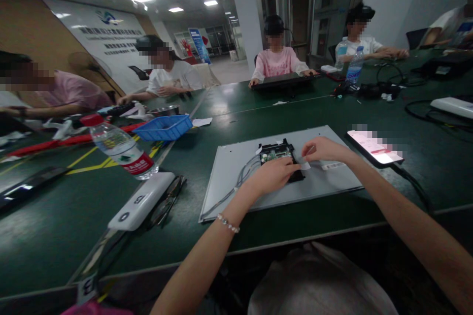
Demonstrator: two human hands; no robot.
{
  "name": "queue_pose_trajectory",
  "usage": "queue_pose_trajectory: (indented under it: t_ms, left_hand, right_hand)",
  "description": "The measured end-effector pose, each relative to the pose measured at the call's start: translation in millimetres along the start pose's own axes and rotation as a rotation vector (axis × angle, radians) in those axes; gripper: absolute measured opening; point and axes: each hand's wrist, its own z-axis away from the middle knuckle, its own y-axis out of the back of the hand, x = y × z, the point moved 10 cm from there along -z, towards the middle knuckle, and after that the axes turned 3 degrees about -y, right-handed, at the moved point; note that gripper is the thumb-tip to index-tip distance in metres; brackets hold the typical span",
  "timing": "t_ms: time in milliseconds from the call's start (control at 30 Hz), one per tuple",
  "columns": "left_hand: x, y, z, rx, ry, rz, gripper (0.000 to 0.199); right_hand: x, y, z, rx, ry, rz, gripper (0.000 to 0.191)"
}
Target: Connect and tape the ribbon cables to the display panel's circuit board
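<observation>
A flat grey panel (pixel 236 163) lies on the table in front of me, with a bundle of grey cables (pixel 242 177) running across its left side. A black bracket (pixel 286 145) carrying a green circuit board (pixel 274 154) sits at the panel's middle. My left hand (pixel 277 174) rests over the bracket's near part, fingers stretched to the right and thumb hidden. Just right of the bracket, my right hand (pixel 325 150) is closed in a pinch on a small piece of whitish tape (pixel 305 165). The left fingertips reach this tape; whether they touch it is unclear.
Left of the panel are a water bottle (pixel 123 150), a white power bank (pixel 142 202), glasses (pixel 168 202) and a blue tray (pixel 164 128). A lit phone (pixel 375 147) lies to the right. Several people sit around the green table (pixel 221 103); one holds a dark panel (pixel 284 80).
</observation>
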Motion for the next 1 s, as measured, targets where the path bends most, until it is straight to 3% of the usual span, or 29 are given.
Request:
queue_pose_trajectory:
  t_ms: [67,233,533,700,833,900,1000]
  left_hand:
    - [0.3,0.0,-0.1,0.004,-0.004,-0.006,0.041]
    - [0.7,-0.7,-0.3,0.001,-0.007,-0.015,0.041]
    - [0.7,0.6,-0.3,0.023,-0.023,0.009,0.039]
    - [-4.1,4.0,0.1,0.026,0.027,0.057,0.038]
    - [-42.9,25.6,10.4,0.213,0.258,0.059,0.038]
    - [-73.5,35.8,24.7,0.332,0.439,0.037,0.038]
    - [-113.1,34.1,46.6,0.380,0.669,0.008,0.035]
  right_hand:
    - [-6.3,-1.5,1.5,-0.023,0.034,-0.025,0.017]
    - [-10.3,-26.3,9.8,-0.245,-0.011,-0.092,0.020]
    - [3.8,-8.9,5.9,-0.121,-0.041,0.019,0.028]
    - [-4.6,-11.6,7.8,-0.160,0.021,0.055,0.024]
    - [-1.1,6.6,8.7,-0.068,-0.036,-0.031,0.023]
    - [10.8,24.4,7.2,0.046,-0.086,-0.069,0.025]
    - [36.8,52.0,5.1,0.239,-0.150,0.027,0.025]
